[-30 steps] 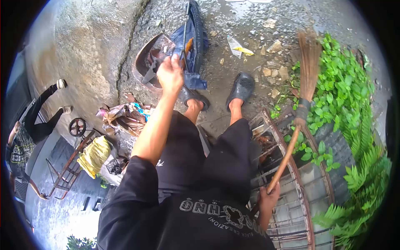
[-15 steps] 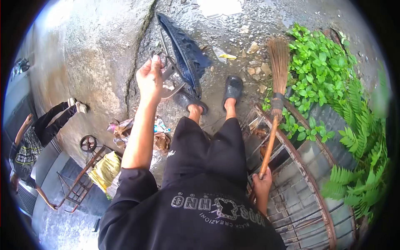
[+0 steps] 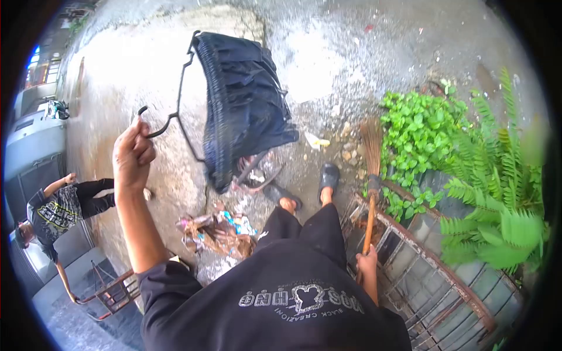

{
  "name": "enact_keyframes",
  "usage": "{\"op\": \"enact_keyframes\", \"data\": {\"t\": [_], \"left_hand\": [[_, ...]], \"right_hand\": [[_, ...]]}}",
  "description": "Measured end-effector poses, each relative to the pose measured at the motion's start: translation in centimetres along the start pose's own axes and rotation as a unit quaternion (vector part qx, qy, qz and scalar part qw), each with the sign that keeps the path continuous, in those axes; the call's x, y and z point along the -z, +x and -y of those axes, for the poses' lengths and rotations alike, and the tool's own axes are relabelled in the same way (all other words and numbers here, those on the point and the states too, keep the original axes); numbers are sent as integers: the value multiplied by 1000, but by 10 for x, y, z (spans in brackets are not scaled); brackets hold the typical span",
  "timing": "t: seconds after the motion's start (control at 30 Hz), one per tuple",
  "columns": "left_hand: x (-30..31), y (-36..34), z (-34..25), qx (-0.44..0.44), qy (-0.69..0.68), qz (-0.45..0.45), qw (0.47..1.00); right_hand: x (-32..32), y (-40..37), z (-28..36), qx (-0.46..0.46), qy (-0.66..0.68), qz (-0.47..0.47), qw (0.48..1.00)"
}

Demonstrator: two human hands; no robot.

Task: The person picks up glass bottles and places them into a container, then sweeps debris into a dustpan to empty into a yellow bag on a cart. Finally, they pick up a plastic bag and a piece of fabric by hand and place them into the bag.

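My left hand [image 3: 133,153] is raised at the left, its fingers closed on the curved hook of a dark hanger frame [image 3: 182,126]. From that frame a dark blue cloth bag [image 3: 243,96] hangs, pleated and spread wide above the ground. Lower right, my right hand [image 3: 367,264] is wrapped round the wooden handle of a stick broom [image 3: 372,140], whose bristles point away from me beside the green plants.
Crumpled litter [image 3: 219,234] lies left of my feet. A rusty metal grille [image 3: 436,266] leans at the right, below leafy plants [image 3: 421,126] and ferns [image 3: 503,216]. At the far left another person [image 3: 58,207] holds a metal cart [image 3: 111,292].
My left hand has moved left with the hanger frame, and the dark blue bag has swung up and opened out to view. The camera view has shifted; my right hand still holds the broom.
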State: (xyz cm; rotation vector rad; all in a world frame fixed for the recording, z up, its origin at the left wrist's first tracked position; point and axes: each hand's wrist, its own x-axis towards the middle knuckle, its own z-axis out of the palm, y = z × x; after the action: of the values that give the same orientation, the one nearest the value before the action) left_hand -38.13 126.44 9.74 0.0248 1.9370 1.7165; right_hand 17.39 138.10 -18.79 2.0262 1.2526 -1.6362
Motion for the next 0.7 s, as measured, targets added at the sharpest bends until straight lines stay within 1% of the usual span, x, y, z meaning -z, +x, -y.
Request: {"op": "enact_keyframes", "data": {"t": [0.03, 0.1, 0.17, 0.23, 0.3, 0.33, 0.37, 0.4, 0.43, 0.47, 0.5, 0.53, 0.57, 0.6, 0.63, 0.67, 0.7], "left_hand": [[12, -7, -15, -13, -17, -16, 1000], [40, -21, -38, -52, -41, -16, 998], [65, -38, -54, -89, -60, -34, 994], [90, -56, -63, -110, -53, -74, 990], [107, -76, -68, -124, -11, -103, 987], [122, -86, -64, -118, -18, -99, 988], [134, -95, -56, -120, 8, -136, 983], [146, -109, -57, -127, -10, -154, 980], [142, -109, -51, -124, 23, -140, 982], [154, -122, -40, -140, 76, -159, 974], [164, -133, -23, -165, 158, -210, 951], [178, -138, 1, -252, 234, -234, 910], [184, -152, 15, -191, 196, -226, 935], [189, -164, 37, -191, 189, -270, 925], [190, -182, 52, -194, 184, -338, 902], [194, -197, 66, -128, 166, -367, 906], [198, -202, 95, -123, 190, -424, 877]], "right_hand": [[-3, 0, 3, 20, 8, -2, 1000], [-8, -2, 8, 4, -29, -28, 999], [-10, -6, 16, 10, -4, -15, 1000], [-12, -4, 22, 21, -11, 13, 1000], [-15, -26, 50, 10, 12, 31, 999], [-14, -25, 49, 35, -10, 42, 998], [-16, -38, 76, 76, -45, 49, 995], [-14, -65, 91, 147, -166, 61, 973], [-15, -79, 106, 216, -284, 70, 932], [-21, -80, 128, 268, -344, 70, 897], [-28, -77, 147, 279, -352, 67, 891], [-37, -73, 168, 286, -357, 64, 887], [-49, -70, 190, 294, -362, 61, 882], [-61, -66, 209, 308, -371, 61, 874], [-74, -66, 230, 323, -386, 63, 862], [-84, -68, 247, 336, -402, 66, 849], [-95, -73, 260, 346, -417, 69, 838]]}}
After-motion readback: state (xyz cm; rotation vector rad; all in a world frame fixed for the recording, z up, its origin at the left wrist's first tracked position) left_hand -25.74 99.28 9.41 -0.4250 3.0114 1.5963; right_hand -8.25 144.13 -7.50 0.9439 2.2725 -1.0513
